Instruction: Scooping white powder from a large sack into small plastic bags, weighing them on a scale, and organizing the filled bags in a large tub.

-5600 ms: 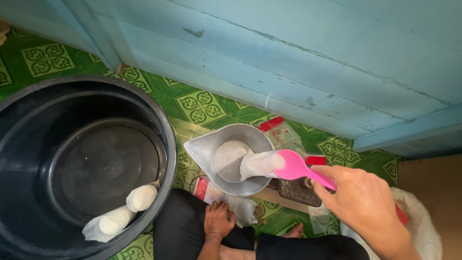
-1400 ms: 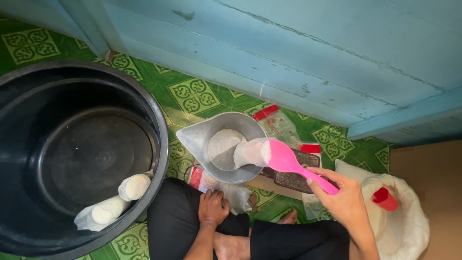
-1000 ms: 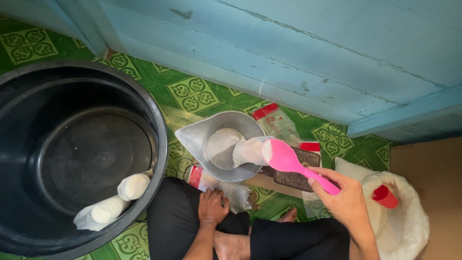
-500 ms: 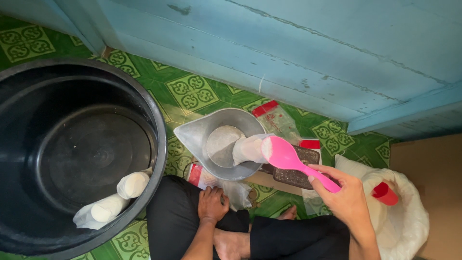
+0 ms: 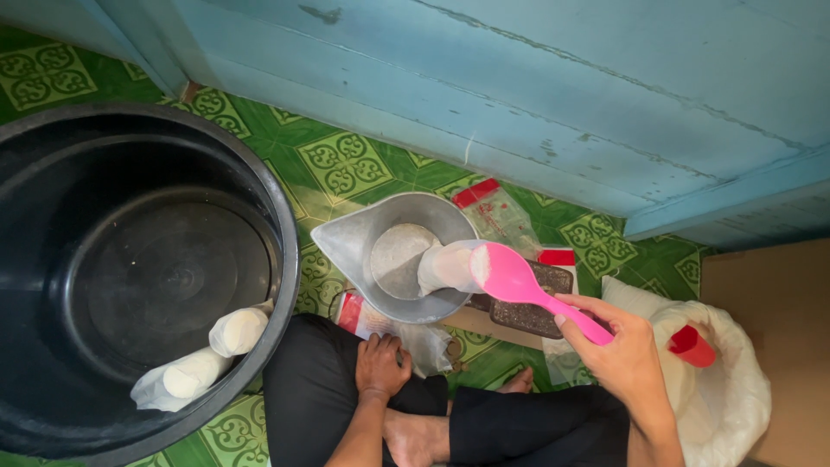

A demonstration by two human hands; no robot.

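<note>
My right hand holds a pink plastic spoon by its handle. The spoon's bowl is tipped at the mouth of a small clear bag of white powder, which stands in a grey metal scale pan. My left hand rests on my left knee, fingers curled, holding nothing. It lies just below the pan, next to flat plastic packets.
A large black plastic tub at the left holds two filled white bags. A white sack with a red cup sits at the right. Clear red-topped bags lie behind the pan, below a blue wooden wall.
The pink spoon has stayed at the bag's mouth with only slight shifts. My left hand has not moved from my knee.
</note>
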